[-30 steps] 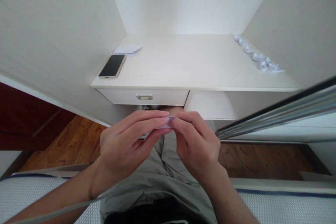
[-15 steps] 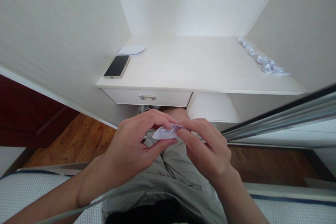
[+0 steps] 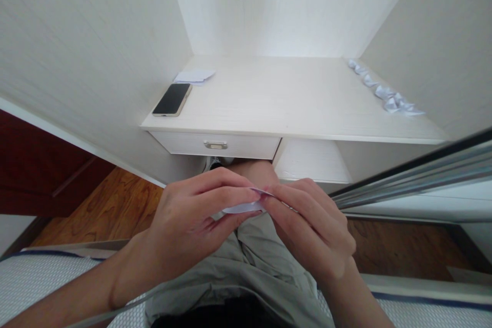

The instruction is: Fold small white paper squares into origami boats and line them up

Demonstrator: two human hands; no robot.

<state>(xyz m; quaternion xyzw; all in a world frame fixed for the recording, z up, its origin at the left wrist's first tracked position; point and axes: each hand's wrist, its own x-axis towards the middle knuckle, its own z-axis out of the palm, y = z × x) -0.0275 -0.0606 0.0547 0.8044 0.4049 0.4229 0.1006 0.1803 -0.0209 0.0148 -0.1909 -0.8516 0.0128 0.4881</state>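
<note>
A small folded piece of white paper (image 3: 243, 208) is held between my two hands, above my lap. My left hand (image 3: 203, 210) pinches it, fingers on top and thumb underneath. From the other side my right hand (image 3: 311, 225) grips the paper's right end between its fingers and thumb. The fingertips of both hands nearly meet and cover much of the paper, so its full shape is hidden. Several small folded white paper pieces (image 3: 384, 93) lie in a row along the right side of the white desk (image 3: 269, 97).
On the desk's left side lies a phone (image 3: 172, 99), with a few white paper sheets (image 3: 195, 76) behind it. Below the desktop are a drawer (image 3: 238, 145) and an open shelf space (image 3: 313, 159). A metal-edged sliding panel (image 3: 423, 169) stands at the right.
My left fingers have come down over the paper and now cover more of it. Both hands sit slightly lower in view, still holding the paper.
</note>
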